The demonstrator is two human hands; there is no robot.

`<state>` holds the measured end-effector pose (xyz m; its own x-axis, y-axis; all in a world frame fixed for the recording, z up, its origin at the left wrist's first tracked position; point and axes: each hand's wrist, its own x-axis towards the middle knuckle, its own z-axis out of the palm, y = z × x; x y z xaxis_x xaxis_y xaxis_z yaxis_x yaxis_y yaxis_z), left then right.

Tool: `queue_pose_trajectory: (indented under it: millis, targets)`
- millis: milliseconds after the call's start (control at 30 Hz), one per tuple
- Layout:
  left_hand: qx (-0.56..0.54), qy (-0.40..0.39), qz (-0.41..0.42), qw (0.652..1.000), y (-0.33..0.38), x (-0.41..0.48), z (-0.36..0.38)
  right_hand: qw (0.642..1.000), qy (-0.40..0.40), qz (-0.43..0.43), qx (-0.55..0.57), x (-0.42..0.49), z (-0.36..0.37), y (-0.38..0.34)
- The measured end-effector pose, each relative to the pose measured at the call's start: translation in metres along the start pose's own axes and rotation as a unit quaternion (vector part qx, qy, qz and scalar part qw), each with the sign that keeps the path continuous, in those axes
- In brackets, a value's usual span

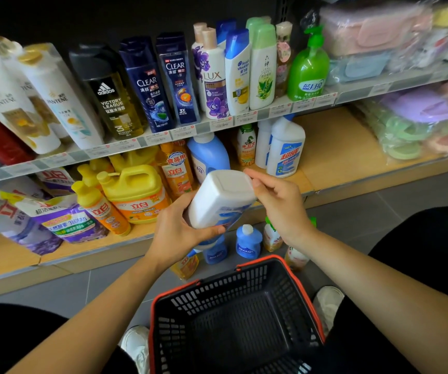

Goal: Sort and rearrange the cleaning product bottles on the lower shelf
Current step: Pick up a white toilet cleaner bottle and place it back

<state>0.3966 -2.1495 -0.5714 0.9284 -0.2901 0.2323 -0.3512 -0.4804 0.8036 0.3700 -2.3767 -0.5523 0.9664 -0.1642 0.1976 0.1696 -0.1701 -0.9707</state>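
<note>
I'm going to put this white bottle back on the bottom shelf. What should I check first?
1. Hold: the left hand grips the white bottle, and the right hand pinches its bottom edge. Ok.
2. Bottle upright: its bottom is tipped toward the camera. Not ok.
3. Cap closed: hidden. Cannot tell.
4. Free spot: the shelf is bare to the right of the matching white bottles. Ok.
5. Floor: small blue bottles stand beside the basket, not yet shelved. Not ok.

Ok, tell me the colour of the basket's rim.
Orange-red rim on a black basket, clearest in the head view.
</note>
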Motion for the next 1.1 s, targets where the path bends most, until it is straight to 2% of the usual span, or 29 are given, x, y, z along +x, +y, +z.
queue_pose_trajectory:
  millis: [133, 267, 367, 500, 600, 733, 867, 967, 1033, 1100]
  targets:
    - [0.0, 0.013, -0.006, 1.0, 0.002, 0.002, -0.002, 0.986, -0.071, -0.098, -0.114, -0.011, 0.007, -0.006]
    - [0.012, 0.018, -0.002, 1.0, 0.002, 0.001, -0.003, 0.967, -0.095, -0.159, -0.175, -0.017, 0.011, -0.009]
    - [0.016, 0.017, 0.0, 1.0, 0.001, 0.001, -0.004, 0.956, -0.079, -0.207, -0.194, -0.017, 0.011, -0.007]
    - [0.016, 0.014, -0.001, 1.0, -0.001, 0.003, -0.004, 0.918, -0.018, -0.32, -0.234, -0.009, 0.008, -0.002]
    - [0.005, 0.013, -0.015, 1.0, -0.002, 0.004, -0.003, 0.912, 0.035, -0.339, -0.227, -0.004, 0.004, 0.0]
    - [-0.032, 0.001, -0.031, 0.999, -0.001, 0.005, -0.001, 0.939, 0.074, -0.277, -0.191, 0.001, 0.0, -0.003]
    - [-0.135, -0.008, -0.06, 0.989, 0.002, 0.004, -0.001, 0.975, 0.02, -0.155, -0.157, 0.001, -0.003, -0.003]
    - [-0.222, -0.018, -0.073, 0.972, 0.006, 0.006, -0.004, 0.988, -0.091, 0.012, -0.126, 0.003, -0.004, 0.008]
    - [-0.277, -0.015, -0.077, 0.958, 0.009, 0.008, -0.006, 0.967, -0.203, 0.094, -0.12, 0.002, -0.001, 0.023]
    - [-0.318, -0.005, -0.079, 0.945, 0.012, 0.008, -0.009, 0.941, -0.294, 0.119, -0.119, -0.003, 0.004, 0.037]
